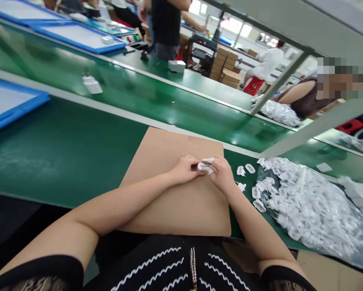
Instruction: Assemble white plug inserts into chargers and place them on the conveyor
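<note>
Above the sheet of brown cardboard my two hands meet. My left hand pinches the left end of a small white plastic plug part. From the other side my right hand closes on a thin, folded white piece that lies against the part; it looks like cloth, but its kind is not clear. Fingers cover much of both. Just right of my right hand lie several loose white plug parts, some with pins showing, on the green table.
A clear plastic bag full of white plug parts spreads over the right side. Blue-edged trays stand at left. A white charger-like block rests behind the pale ledge. A slanted post rises at right; people work beyond.
</note>
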